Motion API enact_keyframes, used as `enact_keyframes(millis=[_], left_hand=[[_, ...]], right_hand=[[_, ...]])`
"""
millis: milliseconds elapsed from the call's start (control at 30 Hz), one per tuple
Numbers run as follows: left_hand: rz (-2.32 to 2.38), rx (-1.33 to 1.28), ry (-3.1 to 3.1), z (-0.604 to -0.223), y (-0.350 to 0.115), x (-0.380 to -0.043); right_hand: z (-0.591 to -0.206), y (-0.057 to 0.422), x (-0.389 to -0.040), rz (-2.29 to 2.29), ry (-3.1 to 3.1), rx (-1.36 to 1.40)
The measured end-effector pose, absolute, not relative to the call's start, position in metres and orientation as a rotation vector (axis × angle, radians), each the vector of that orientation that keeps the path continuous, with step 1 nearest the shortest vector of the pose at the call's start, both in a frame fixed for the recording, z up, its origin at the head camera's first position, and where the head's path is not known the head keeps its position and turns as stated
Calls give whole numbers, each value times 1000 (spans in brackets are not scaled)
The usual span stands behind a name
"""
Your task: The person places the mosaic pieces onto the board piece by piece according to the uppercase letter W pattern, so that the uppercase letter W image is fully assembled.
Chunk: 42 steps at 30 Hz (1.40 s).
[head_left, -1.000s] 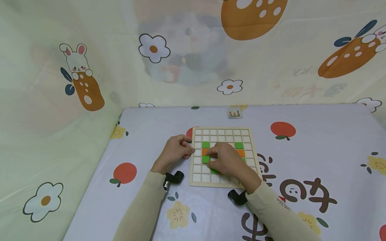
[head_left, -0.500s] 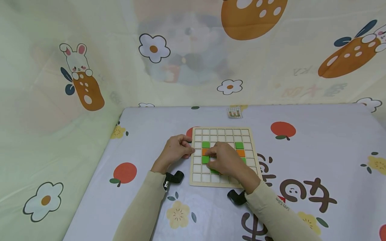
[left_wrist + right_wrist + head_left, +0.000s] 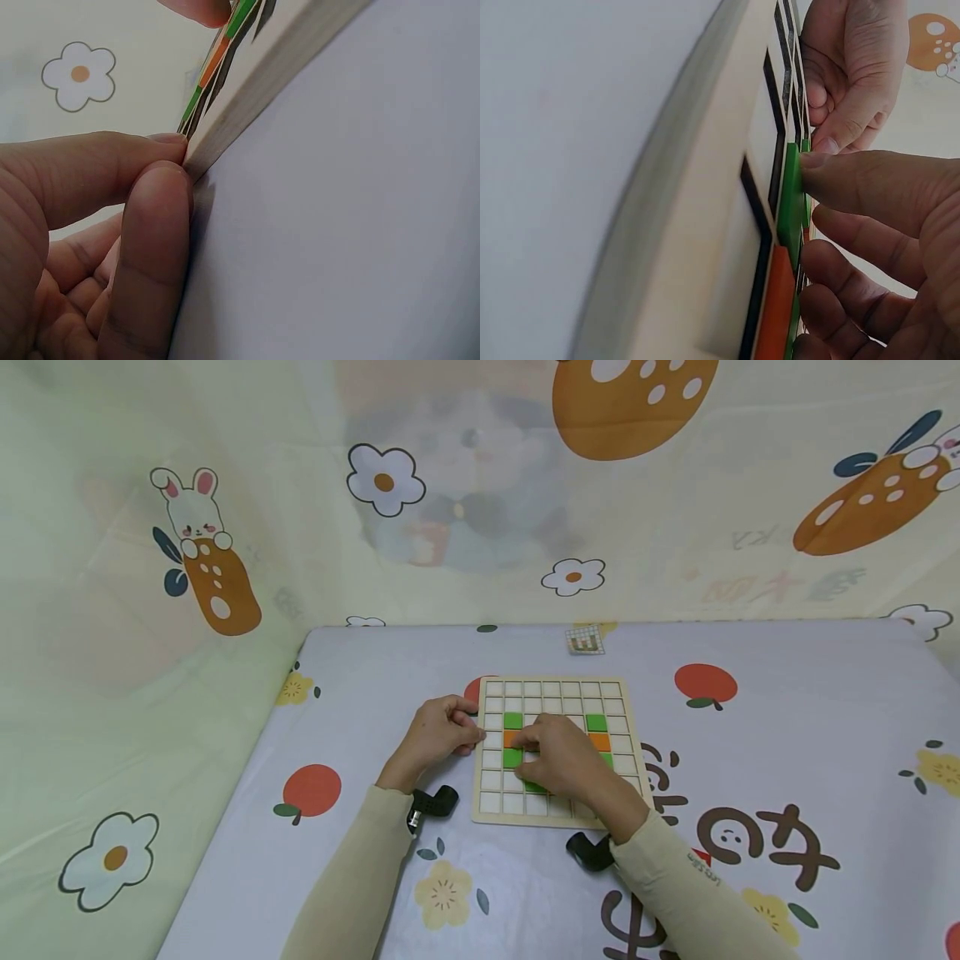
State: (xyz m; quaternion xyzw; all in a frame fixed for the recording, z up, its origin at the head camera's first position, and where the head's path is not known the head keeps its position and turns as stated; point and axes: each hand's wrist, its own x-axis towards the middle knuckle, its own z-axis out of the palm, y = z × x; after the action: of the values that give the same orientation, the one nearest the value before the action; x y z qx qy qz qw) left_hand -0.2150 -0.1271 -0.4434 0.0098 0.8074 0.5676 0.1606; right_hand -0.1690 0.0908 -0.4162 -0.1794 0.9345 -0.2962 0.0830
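A square wooden grid board (image 3: 552,819) lies on the table with green and orange square tiles set in its cells. My left hand (image 3: 433,733) pinches the board's left edge between thumb and forefinger, seen close in the left wrist view. Over the middle of the board is my right hand (image 3: 564,762), its thumb tip touching a green tile (image 3: 788,202) in the right wrist view. Beside that tile sits an orange tile (image 3: 773,304). The right fingers are spread and loosely bent, tips at the tiles. Under the palm, some cells are hidden.
A small printed pattern card (image 3: 585,641) lies behind the board. The tablecloth (image 3: 810,693) is pale with printed fruit, flowers and lettering. Patterned cloth walls (image 3: 480,602) stand at the back and left. A black wrist camera (image 3: 433,802) is strapped to each wrist.
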Motion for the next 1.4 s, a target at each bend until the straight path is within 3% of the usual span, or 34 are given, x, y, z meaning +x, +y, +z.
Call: enact_keyframes(millis=[867,1400], left_hand=[[1613,31,2312,-443,-127,-214],[1616,37,2325,-445,-127,-215]], right_hand=[[-408,100,-155,-920,2841,-543],[-404,164,-115,-940,2934,-371]])
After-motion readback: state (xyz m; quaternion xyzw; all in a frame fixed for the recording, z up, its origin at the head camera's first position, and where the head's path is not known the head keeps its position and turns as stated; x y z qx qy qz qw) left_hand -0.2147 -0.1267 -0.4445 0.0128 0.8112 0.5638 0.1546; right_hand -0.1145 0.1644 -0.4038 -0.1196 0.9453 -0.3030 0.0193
